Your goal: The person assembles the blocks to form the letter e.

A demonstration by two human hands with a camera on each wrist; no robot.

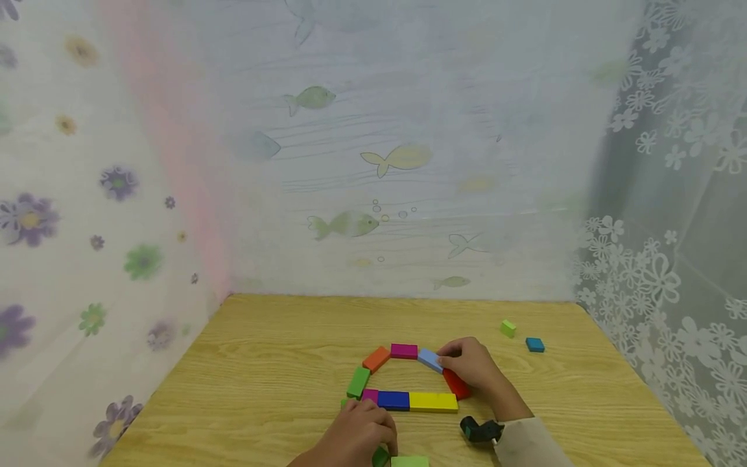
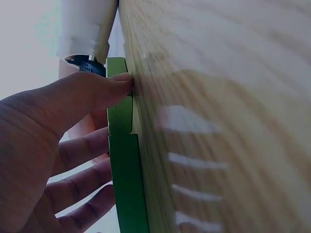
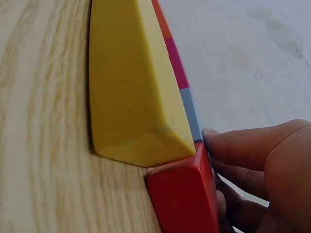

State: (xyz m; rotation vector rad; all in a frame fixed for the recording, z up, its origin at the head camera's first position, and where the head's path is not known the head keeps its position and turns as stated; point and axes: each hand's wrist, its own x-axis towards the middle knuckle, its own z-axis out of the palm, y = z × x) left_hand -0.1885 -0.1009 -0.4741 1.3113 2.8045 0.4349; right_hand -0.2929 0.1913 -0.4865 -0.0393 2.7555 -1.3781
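At the bottom of the head view, my left hand curls over a dark green block and a light green block. Close up in the left wrist view, the thumb crosses the light green block while the fingers bend behind it and the longer dark green block. My right hand pinches the end of a light blue block. Its lower fingers reach along the outer side of the red block, whose end lies close to the yellow block.
An arch of blocks continues through magenta, orange and green. Yellow, dark blue and magenta blocks form the straight base. A lime block and a blue block lie apart at the back right of the wooden table.
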